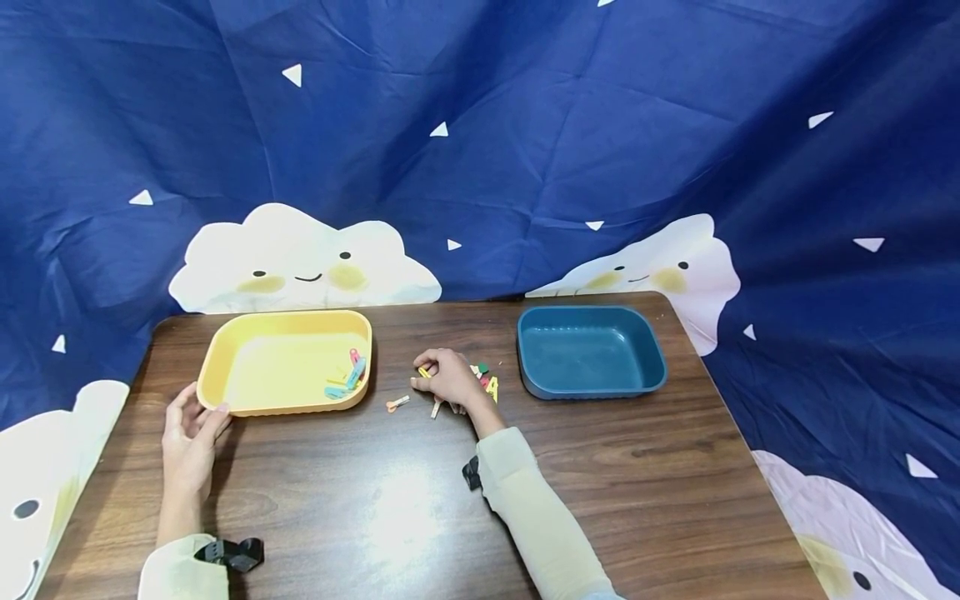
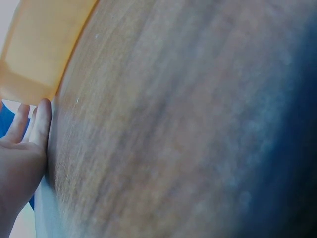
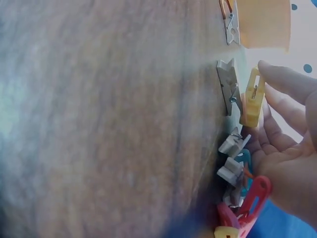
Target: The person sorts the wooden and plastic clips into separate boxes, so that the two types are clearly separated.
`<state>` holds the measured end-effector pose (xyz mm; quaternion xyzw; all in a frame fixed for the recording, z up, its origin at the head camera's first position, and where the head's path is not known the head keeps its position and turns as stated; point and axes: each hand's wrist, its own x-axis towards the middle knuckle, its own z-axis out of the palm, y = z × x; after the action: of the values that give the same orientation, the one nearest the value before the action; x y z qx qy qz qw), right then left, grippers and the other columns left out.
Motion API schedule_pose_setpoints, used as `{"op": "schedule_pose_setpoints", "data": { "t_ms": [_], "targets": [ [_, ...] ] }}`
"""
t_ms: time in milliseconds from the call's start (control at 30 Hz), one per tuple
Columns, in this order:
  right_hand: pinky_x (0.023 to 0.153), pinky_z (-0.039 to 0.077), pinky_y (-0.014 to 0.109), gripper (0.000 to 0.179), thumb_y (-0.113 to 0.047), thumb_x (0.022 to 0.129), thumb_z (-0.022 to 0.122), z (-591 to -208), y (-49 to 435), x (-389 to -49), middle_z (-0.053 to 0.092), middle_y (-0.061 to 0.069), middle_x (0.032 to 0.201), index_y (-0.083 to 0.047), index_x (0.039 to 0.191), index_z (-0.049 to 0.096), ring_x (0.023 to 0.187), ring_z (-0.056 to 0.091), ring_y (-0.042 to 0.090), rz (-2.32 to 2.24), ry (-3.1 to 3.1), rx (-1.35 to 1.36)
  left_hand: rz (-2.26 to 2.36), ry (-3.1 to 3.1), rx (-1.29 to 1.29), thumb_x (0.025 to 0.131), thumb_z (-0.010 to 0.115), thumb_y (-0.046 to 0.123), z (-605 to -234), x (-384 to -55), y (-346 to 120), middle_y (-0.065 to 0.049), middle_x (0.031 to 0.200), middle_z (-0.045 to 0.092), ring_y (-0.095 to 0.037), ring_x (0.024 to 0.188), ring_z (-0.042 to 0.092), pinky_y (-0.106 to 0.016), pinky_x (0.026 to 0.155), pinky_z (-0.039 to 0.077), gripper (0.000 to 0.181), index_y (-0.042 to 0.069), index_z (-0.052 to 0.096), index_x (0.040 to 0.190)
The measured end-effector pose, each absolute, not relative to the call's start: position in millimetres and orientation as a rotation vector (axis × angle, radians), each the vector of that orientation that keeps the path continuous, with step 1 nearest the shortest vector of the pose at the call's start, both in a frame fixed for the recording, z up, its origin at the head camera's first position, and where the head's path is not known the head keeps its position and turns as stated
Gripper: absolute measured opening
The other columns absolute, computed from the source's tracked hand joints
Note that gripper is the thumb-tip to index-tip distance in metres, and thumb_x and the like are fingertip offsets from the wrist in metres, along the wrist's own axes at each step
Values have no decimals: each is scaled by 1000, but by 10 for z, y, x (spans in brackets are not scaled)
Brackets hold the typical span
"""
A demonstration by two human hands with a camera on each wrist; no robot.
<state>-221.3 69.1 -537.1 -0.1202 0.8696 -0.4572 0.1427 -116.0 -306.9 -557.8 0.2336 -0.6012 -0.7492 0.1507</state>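
Observation:
My right hand (image 1: 452,379) pinches a yellow clothespin (image 3: 253,99) between thumb and fingers, just above the table. Below and beside it lie loose clothespins: a pale one (image 3: 229,87), a red one (image 3: 256,198) and a yellow one (image 1: 492,387); part of the pile is hidden behind the hand. My left hand (image 1: 189,446) touches the front left corner of the yellow tray (image 1: 285,411), its fingers fairly straight along the corner in the left wrist view. Inside the tray's right end lie several clothespins, among them a blue one (image 1: 356,372) and a pink one (image 1: 354,355).
A dark blue tray (image 1: 592,392) stands to the right of the pile. A single orange and white clothespin (image 1: 397,403) lies between the yellow tray and the right hand. Behind the brown wooden table (image 1: 637,492) hangs a blue cloth (image 1: 487,125) with clouds.

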Motion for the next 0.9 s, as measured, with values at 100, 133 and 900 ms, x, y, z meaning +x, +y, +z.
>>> {"op": "schedule_pose_setpoints", "data": {
  "t_ms": [100,133,900],
  "targets": [
    [47,52,25,32,-13,88,81,-5381,696,-2216,64,2,87,-5,117,71,46,54,8,-1343,2495,-335,-2147,-1735,676,95,68,0,-5569,-1161,-3064,0,125,52,-8,109,56,-12,81,53,59,18,45,146],
    [49,52,25,32,-13,88,81,-5384,699,-2216,64,2,88,-5,117,71,46,54,8,-1349,2492,-333,-2147,-1735,676,95,68,0,-5567,-1161,-3063,0,125,52,-9,110,56,-12,81,53,59,18,45,147],
    [77,53,28,37,-17,88,81,-5333,717,-2209,67,2,102,-4,121,70,87,61,12,-1393,2499,-337,-2146,-1724,646,94,67,-5,-5586,-1157,-3065,-1,123,53,-8,107,57,-12,81,54,59,16,46,145]
  ]
}}
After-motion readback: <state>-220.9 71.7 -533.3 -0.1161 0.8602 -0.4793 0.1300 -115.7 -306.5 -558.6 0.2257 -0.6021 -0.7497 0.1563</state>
